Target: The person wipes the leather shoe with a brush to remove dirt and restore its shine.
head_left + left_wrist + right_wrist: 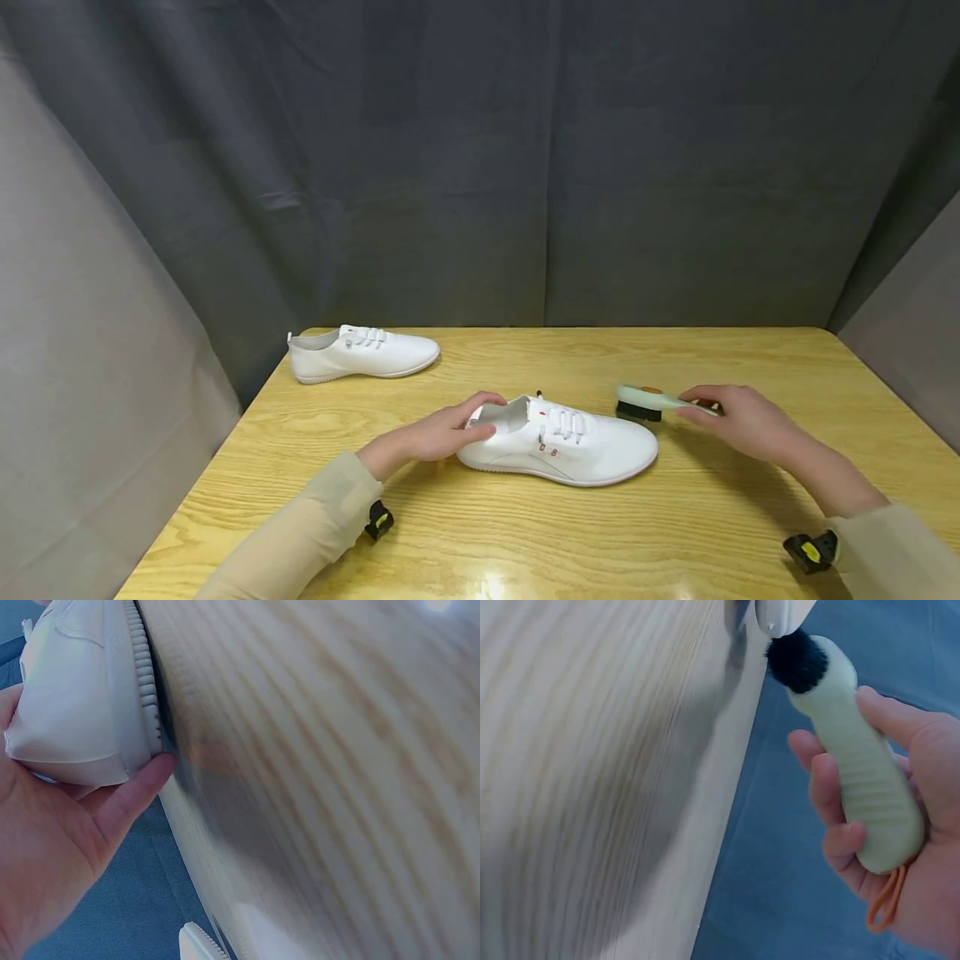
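In the head view a white lace-up shoe sits mid-table with its toe to the right. My left hand grips its heel, the thumb at the near side of the opening and fingers over the far side. The left wrist view shows the shoe's heel in the palm, a finger along the ridged sole. My right hand holds a pale green brush by its handle, black bristles facing down beside the shoe's toe. In the right wrist view the fingers wrap the ribbed handle, and an orange loop hangs from its end.
A second white shoe stands at the table's back left corner, toe to the right. The wooden table ends at a dark grey curtain behind, with lighter cloth on the left side.
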The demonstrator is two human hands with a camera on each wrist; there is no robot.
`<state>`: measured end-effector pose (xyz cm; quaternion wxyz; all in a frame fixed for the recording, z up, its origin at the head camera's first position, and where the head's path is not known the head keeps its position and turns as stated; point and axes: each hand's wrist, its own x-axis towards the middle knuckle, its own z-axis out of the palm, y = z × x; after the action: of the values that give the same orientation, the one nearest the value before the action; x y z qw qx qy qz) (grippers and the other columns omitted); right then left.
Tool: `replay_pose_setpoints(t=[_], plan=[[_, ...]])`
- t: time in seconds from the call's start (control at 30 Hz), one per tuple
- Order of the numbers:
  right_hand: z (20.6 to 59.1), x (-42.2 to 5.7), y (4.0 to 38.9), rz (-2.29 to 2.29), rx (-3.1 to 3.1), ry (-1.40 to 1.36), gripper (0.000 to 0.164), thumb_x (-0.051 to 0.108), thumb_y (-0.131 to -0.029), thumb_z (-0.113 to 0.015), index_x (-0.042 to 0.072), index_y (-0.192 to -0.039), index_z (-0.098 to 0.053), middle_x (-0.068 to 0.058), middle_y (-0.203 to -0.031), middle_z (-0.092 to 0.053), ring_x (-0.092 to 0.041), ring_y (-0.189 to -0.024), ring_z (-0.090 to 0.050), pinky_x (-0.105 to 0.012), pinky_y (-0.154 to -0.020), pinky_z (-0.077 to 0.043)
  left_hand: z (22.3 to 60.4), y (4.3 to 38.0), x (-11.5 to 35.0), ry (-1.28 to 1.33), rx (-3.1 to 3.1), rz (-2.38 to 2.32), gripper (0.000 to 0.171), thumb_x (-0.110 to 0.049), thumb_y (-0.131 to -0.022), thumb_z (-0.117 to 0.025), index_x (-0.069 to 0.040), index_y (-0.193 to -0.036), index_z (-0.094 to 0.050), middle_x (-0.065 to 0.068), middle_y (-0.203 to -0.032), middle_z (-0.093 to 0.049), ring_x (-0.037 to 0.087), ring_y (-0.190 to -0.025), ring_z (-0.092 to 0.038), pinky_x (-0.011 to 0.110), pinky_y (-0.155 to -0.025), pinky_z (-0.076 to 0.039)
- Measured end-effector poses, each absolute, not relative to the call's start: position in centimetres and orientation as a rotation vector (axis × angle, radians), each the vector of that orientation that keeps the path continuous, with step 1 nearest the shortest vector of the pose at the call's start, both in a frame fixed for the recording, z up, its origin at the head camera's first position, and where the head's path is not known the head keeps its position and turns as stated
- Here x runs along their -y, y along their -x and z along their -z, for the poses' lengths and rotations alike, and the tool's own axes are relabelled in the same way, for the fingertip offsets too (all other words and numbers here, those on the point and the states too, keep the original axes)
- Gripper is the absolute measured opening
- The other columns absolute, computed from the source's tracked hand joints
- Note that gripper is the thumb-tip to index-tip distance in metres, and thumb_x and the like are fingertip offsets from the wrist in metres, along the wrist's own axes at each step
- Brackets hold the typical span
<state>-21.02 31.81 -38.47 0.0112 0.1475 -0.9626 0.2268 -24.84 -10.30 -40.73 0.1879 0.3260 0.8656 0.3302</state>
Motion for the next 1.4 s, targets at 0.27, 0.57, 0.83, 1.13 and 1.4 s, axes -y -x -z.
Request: replay_pose_setpoints(t=[0.27, 0.57, 0.83, 1.13, 1.4], plan=[[37.5, -31.3, 18.7, -0.823, 2.955, -0.464, 0.039, 0.035, -0.098, -0.058, 0.005, -0.122, -0.063, 0.000, -0.088, -0.059, -0.013, -0.057, -0.037, -0.028, -0.049, -0.033, 40.8, 24.9, 10.5, -0.918, -2.440, -0.938, 0.046, -0.035, -0.105, -0.043, -0.024, -0.148, -0.031, 0.006, -0.150, -0.039, 0.030, -0.130, -0.044, 0.047, -0.105, -0.034], [38.9, -30.7, 17.8, -0.788, 3.021, -0.438, 0.036, 0.033, -0.099, -0.058, 0.004, -0.119, -0.059, -0.003, -0.094, -0.060, -0.014, -0.058, -0.039, -0.029, -0.050, -0.034, 41.1, 24.9, 10.5, -0.908, -2.442, -0.954, 0.045, -0.035, -0.105, -0.043, -0.026, -0.147, -0.032, 0.006, -0.149, -0.040, 0.029, -0.131, -0.043, 0.047, -0.105, -0.033], [40.3, -32.8, 17.1, -0.831, 3.082, -0.330, 0.036, 0.035, -0.103, -0.050, 0.002, -0.115, -0.055, -0.002, -0.082, -0.053, -0.015, -0.056, -0.037, -0.029, -0.049, -0.032, 41.1, 24.7, 10.5, -0.902, -2.443, -0.949, 0.045, -0.033, -0.105, -0.043, -0.026, -0.147, -0.032, 0.005, -0.151, -0.038, 0.029, -0.131, -0.042, 0.047, -0.106, -0.033], [38.7, -33.0, 15.9, -0.770, 2.941, -0.325, 0.040, 0.035, -0.098, -0.059, 0.005, -0.124, -0.058, -0.001, -0.083, -0.056, -0.012, -0.061, -0.042, -0.028, -0.051, -0.034, 41.1, 24.6, 10.5, -0.914, -2.446, -0.943, 0.045, -0.038, -0.104, -0.043, -0.026, -0.147, -0.033, 0.005, -0.151, -0.038, 0.028, -0.131, -0.043, 0.045, -0.106, -0.033], [38.9, -30.2, 14.5, -0.677, 2.655, -0.732, 0.044, 0.016, -0.073, -0.085, 0.021, -0.113, -0.067, 0.013, -0.099, -0.062, 0.002, -0.076, -0.050, -0.025, -0.060, -0.045, 41.0, 24.9, 10.4, -0.930, -2.442, -0.938, 0.045, -0.033, -0.105, -0.042, -0.024, -0.148, -0.032, 0.005, -0.151, -0.037, 0.030, -0.131, -0.043, 0.047, -0.106, -0.033]])
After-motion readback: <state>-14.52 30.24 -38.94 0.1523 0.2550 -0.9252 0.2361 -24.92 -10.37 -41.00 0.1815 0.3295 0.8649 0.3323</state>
